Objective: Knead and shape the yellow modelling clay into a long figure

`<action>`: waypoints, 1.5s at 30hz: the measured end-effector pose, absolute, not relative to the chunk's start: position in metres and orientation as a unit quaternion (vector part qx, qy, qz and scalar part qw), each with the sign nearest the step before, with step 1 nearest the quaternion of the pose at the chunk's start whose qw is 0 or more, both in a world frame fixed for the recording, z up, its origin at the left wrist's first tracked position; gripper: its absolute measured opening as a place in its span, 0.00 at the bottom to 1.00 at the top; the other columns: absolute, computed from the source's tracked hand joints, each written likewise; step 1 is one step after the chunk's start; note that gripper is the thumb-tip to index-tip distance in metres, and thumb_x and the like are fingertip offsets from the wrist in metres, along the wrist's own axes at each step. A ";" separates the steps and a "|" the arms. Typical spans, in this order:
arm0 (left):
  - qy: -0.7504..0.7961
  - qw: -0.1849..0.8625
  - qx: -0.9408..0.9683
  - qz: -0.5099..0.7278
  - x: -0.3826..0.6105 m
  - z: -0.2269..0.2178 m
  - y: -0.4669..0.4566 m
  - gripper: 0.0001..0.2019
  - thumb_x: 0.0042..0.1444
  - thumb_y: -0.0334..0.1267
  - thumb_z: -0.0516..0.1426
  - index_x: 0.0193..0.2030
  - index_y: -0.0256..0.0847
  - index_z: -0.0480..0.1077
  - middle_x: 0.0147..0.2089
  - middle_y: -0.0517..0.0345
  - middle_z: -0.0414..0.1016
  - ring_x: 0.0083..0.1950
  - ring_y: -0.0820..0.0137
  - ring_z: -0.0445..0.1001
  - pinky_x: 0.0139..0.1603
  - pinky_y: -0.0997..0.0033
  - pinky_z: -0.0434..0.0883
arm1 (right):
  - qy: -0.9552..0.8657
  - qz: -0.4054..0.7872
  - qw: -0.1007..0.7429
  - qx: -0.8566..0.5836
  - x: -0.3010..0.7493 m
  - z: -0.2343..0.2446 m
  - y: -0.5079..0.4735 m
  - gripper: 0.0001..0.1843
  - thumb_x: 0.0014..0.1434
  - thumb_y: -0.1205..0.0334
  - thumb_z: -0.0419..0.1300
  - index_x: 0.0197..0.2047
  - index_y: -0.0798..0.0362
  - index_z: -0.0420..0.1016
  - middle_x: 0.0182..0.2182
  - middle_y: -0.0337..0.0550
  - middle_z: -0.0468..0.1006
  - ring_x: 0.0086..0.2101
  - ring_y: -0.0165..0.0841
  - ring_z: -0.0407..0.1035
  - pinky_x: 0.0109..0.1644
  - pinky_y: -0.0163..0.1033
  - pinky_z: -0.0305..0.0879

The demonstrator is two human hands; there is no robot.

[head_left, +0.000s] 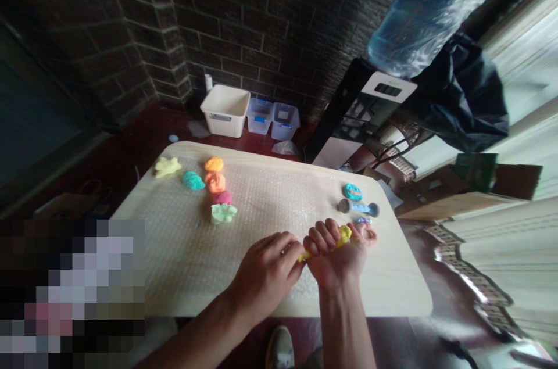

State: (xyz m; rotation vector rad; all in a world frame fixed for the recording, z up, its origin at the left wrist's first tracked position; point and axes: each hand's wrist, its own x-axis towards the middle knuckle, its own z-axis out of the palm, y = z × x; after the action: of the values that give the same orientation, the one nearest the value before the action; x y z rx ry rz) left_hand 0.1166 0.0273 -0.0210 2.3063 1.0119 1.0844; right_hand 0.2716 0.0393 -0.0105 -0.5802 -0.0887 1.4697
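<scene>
Yellow clay (344, 235) lies across the right hand (333, 255), gripped by curled fingers; the left hand (269, 264) pinches its left end.

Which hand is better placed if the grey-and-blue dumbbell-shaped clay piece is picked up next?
Probably the right hand: it is nearer the dumbbell-shaped piece; the left hand is farther away. Both hold the elongated yellow clay piece.

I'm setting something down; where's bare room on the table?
Free: bubble wrap beyond the left hand, between the mint lump and grey-ended piece; front right table corner, beside the right forearm. Crowded: around the orange lump and pink piece.
</scene>
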 end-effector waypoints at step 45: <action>0.358 0.247 0.814 0.386 0.109 -0.024 0.033 0.09 0.57 0.21 0.64 0.38 0.39 0.75 0.37 0.58 0.77 0.38 0.66 0.78 0.39 0.67 0.76 | -0.025 0.678 0.693 -0.242 0.286 -0.001 0.039 0.26 0.57 0.54 0.58 0.21 0.47 0.42 0.15 0.30 0.54 0.17 0.28 0.51 0.22 0.37 0.57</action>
State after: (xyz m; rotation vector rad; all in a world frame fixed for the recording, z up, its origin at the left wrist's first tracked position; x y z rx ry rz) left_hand 0.1087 0.0331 -0.0243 2.2186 0.9769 1.0522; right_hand 0.2865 0.0394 -0.0008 -0.5411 -0.0564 1.5153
